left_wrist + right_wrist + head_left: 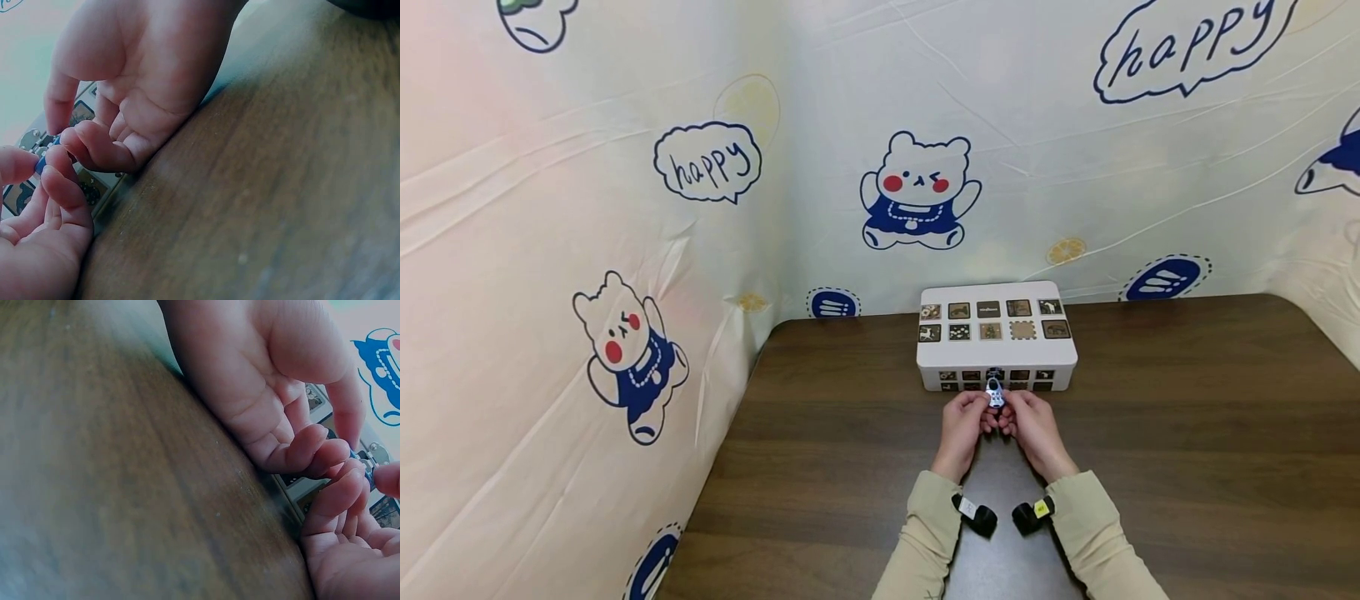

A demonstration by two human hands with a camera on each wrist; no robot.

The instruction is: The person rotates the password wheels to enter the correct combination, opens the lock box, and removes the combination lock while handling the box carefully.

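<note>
A small blue-and-silver padlock (995, 393) sits at the front latch of a white box (992, 354) printed with small dark picture squares. My left hand (962, 425) pinches the padlock from its left side with thumb and fingers. From the other side my right hand (1032, 427) grips it the same way, so the fingertips of both hands nearly meet. In the left wrist view the padlock's blue edge (41, 165) peeks out between the fingers, which hide most of its body. The right wrist view shows both hands low over the table, close against the box front.
The box stands at the back of a dark brown wooden table (835, 467), near a pale cloth (820, 167) printed with cartoon bears. Black wrist cameras (976, 517) are strapped at the cuffs of light sleeves (1097, 521).
</note>
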